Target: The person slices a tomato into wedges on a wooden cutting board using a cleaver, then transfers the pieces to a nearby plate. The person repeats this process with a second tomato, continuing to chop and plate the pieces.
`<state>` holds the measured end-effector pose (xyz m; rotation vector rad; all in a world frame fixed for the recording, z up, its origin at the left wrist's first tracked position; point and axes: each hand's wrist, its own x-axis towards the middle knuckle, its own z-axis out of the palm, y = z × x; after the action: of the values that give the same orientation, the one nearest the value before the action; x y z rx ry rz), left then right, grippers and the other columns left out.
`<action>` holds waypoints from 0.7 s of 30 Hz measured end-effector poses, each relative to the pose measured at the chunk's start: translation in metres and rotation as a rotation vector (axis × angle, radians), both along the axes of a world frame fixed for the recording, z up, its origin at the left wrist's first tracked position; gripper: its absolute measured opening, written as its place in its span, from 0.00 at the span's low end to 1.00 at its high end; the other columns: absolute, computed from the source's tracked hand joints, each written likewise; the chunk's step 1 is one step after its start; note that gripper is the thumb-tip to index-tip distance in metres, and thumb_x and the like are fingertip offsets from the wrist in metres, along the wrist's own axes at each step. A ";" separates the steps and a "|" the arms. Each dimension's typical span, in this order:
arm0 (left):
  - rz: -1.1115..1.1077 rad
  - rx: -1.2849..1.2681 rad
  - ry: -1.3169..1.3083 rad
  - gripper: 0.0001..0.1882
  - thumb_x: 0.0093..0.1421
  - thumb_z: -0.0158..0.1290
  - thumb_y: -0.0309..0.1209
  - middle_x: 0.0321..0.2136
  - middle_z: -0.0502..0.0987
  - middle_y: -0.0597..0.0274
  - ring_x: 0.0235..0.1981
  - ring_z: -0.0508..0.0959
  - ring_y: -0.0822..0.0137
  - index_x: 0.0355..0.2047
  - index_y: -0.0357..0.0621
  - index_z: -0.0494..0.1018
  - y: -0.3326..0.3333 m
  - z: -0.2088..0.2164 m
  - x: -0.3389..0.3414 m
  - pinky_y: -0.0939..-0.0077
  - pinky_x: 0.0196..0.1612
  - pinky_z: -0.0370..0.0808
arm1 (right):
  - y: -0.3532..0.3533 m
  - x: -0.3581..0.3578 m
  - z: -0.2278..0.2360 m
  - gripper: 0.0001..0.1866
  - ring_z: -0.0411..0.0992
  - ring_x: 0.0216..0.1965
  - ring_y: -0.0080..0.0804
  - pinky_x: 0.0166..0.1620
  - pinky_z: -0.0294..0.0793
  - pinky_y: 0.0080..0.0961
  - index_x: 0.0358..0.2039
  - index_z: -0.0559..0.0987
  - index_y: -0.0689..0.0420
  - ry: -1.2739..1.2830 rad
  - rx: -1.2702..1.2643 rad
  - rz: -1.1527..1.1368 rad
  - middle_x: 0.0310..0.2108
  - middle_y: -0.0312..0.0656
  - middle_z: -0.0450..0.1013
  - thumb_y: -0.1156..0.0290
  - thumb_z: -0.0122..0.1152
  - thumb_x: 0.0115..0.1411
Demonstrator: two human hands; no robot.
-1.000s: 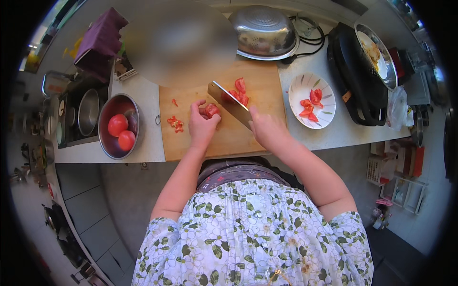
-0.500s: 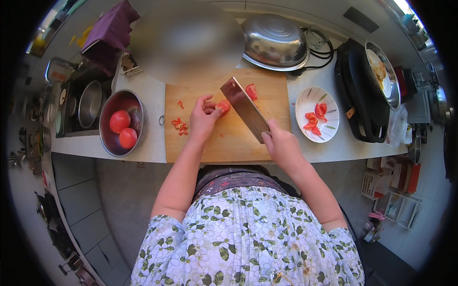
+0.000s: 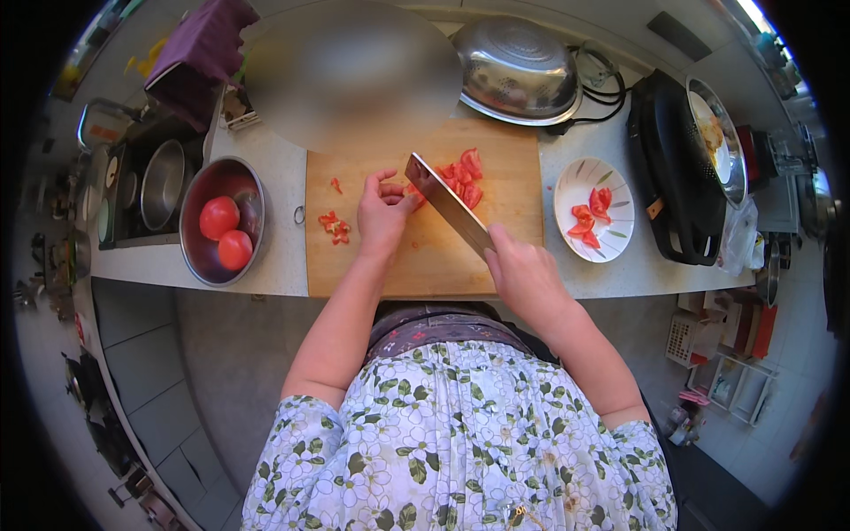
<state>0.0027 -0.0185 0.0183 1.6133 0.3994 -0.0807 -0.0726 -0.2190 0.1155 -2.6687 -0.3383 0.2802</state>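
On a wooden board point(image 3: 332, 270), the right hand point(image 3: 524, 268) has its fingers wrapped round a cleaver point(image 3: 453, 203); the left hand point(image 3: 384, 212), fingers bent, grasps a tomato piece point(image 3: 413, 192) at the blade's nine o'clock, cut tomato point(image 3: 470, 161) at one o'clock. Tucking the left fingertips further back should make slicing safer.

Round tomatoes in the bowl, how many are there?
2: one tomato farther back in the metal bowl, and a second tomato nearer the person, slightly right. None seems hidden.
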 end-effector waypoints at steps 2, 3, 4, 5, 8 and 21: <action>0.005 0.033 -0.013 0.26 0.50 0.62 0.20 0.31 0.73 0.64 0.31 0.73 0.73 0.49 0.42 0.67 -0.001 -0.002 0.000 0.79 0.36 0.75 | 0.009 0.010 0.006 0.08 0.74 0.28 0.56 0.31 0.72 0.51 0.38 0.65 0.60 0.053 -0.002 -0.007 0.27 0.53 0.74 0.77 0.50 0.58; 0.008 0.050 -0.020 0.26 0.50 0.62 0.20 0.31 0.74 0.63 0.31 0.74 0.73 0.49 0.42 0.67 -0.001 -0.003 -0.001 0.79 0.36 0.75 | 0.014 0.016 0.007 0.08 0.74 0.28 0.56 0.31 0.72 0.51 0.38 0.65 0.60 0.079 -0.003 -0.011 0.27 0.53 0.74 0.77 0.49 0.58; 0.016 0.053 -0.014 0.25 0.50 0.62 0.20 0.31 0.74 0.63 0.32 0.74 0.73 0.49 0.42 0.67 -0.003 -0.002 -0.002 0.79 0.36 0.75 | 0.018 0.022 0.002 0.09 0.74 0.27 0.57 0.31 0.71 0.52 0.39 0.65 0.60 0.051 -0.004 -0.010 0.26 0.54 0.74 0.75 0.50 0.59; 0.028 0.056 -0.011 0.25 0.50 0.61 0.20 0.31 0.74 0.63 0.32 0.74 0.72 0.48 0.42 0.67 -0.004 0.001 -0.002 0.78 0.36 0.75 | 0.023 0.028 -0.007 0.10 0.73 0.27 0.59 0.31 0.71 0.53 0.39 0.64 0.59 0.020 -0.004 -0.006 0.25 0.55 0.74 0.73 0.51 0.60; 0.041 0.052 0.000 0.25 0.49 0.61 0.20 0.31 0.74 0.63 0.32 0.74 0.72 0.48 0.41 0.67 -0.003 0.002 -0.003 0.77 0.37 0.75 | 0.021 0.027 -0.001 0.08 0.74 0.28 0.58 0.31 0.71 0.53 0.39 0.64 0.61 0.067 -0.010 0.034 0.25 0.56 0.74 0.76 0.48 0.59; 0.037 0.083 -0.020 0.23 0.49 0.63 0.22 0.32 0.75 0.63 0.32 0.75 0.72 0.45 0.40 0.68 -0.003 0.000 -0.003 0.78 0.38 0.75 | 0.024 0.036 -0.008 0.07 0.76 0.30 0.56 0.33 0.75 0.48 0.38 0.66 0.62 0.234 -0.098 0.065 0.26 0.58 0.75 0.78 0.46 0.58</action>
<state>-0.0005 -0.0218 0.0186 1.6861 0.4224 -0.0202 -0.0367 -0.1950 0.1074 -2.6858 -0.3457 0.6379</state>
